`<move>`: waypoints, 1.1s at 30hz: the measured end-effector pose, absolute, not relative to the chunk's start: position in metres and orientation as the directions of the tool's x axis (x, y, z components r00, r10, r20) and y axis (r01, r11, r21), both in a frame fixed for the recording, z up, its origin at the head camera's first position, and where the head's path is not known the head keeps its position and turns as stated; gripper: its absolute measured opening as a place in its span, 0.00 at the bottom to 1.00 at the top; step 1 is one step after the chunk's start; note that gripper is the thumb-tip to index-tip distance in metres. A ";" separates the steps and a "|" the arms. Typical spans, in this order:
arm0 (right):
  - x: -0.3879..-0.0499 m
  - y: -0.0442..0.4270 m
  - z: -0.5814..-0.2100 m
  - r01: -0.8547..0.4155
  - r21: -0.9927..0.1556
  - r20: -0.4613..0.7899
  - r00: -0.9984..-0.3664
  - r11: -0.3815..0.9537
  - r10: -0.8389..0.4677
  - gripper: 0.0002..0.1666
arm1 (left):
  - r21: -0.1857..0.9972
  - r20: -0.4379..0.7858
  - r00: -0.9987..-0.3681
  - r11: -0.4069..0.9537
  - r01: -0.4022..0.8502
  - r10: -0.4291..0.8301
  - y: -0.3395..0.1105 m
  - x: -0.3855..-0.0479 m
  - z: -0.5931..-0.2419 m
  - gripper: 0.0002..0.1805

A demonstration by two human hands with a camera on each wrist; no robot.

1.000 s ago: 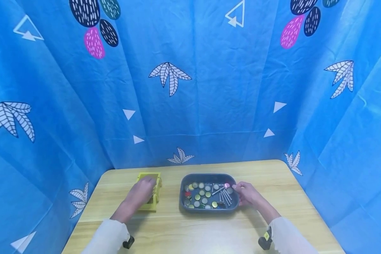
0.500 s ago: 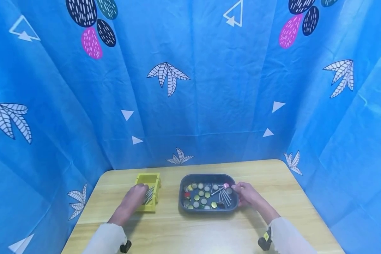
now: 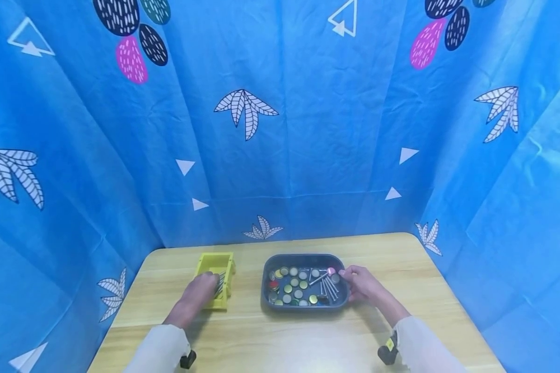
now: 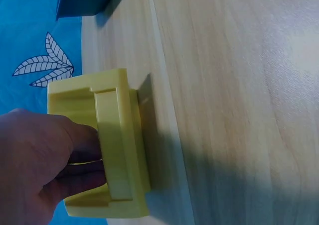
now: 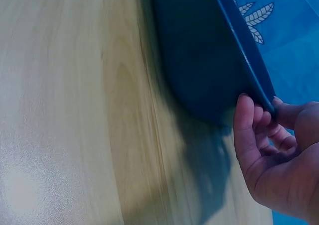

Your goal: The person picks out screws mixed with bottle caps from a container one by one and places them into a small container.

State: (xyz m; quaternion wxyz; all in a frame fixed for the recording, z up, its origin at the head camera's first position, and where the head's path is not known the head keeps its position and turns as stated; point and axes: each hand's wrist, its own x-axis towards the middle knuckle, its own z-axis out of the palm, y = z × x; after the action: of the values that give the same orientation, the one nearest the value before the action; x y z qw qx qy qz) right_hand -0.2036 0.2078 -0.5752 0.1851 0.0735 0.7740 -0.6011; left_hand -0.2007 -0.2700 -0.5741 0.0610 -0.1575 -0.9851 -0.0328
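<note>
A small yellow bin (image 3: pixel 218 256) stands at the left of the table, with several metal nails (image 3: pixel 221 282) in it. My left hand (image 3: pixel 199 293) reaches down into this bin beside the nails. The bin's wall hides its fingertips in the left wrist view, so whether they pinch anything is unclear. At the middle sits a dark grey-blue tray (image 3: pixel 303 307), holding many bottle caps (image 3: pixel 288 288) and a cluster of nails (image 3: pixel 330 288) at its right end. My right hand (image 3: pixel 361 282) pinches the tray's right rim between thumb and fingers, plainly seen in the right wrist view.
The wooden table (image 3: pixel 280 342) carries both containers, with a gap between bin and tray. A blue patterned curtain (image 3: pixel 280 155) surrounds the table at the back and both sides. One pink-red cap (image 3: pixel 331 271) lies by the tray's right end.
My left hand has moved down and slightly left within the yellow bin, bringing the nails there into view. My right hand stays on the tray rim. The head view has shifted slightly.
</note>
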 end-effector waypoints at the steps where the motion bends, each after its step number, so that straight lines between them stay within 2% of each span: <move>1: -0.204 0.208 -0.575 0.335 -0.905 -0.374 -0.920 0.263 -0.114 0.17 | 0.051 0.129 -0.944 0.949 0.312 0.303 -0.270 -0.202 -0.574 0.04; 8: -0.205 0.209 -0.574 0.333 -0.903 -0.376 -0.918 0.272 -0.124 0.17 | 0.082 0.115 -0.948 0.949 0.305 0.295 -0.268 -0.205 -0.566 0.02; 17: -0.207 0.210 -0.573 0.372 -0.891 -0.412 -0.903 0.261 -0.120 0.19 | 0.087 0.094 -0.963 0.962 0.260 0.252 -0.265 -0.213 -0.543 0.10; 22: -0.207 0.212 -0.570 0.384 -0.892 -0.419 -0.901 0.236 -0.116 0.20 | 0.092 0.142 -0.955 0.957 0.276 0.262 -0.258 -0.219 -0.530 0.11; 33: -0.207 0.212 -0.565 0.395 -0.894 -0.428 -0.893 0.212 -0.140 0.20 | 0.036 0.268 -0.902 0.932 0.359 0.337 -0.224 -0.224 -0.509 0.08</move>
State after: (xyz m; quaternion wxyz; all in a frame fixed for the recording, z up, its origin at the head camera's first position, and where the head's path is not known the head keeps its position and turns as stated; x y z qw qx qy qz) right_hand -0.2065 0.2123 -0.5653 0.2150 0.0851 0.7483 -0.6218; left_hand -0.2243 -0.2239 -0.5090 0.1298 -0.1788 -0.9744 -0.0425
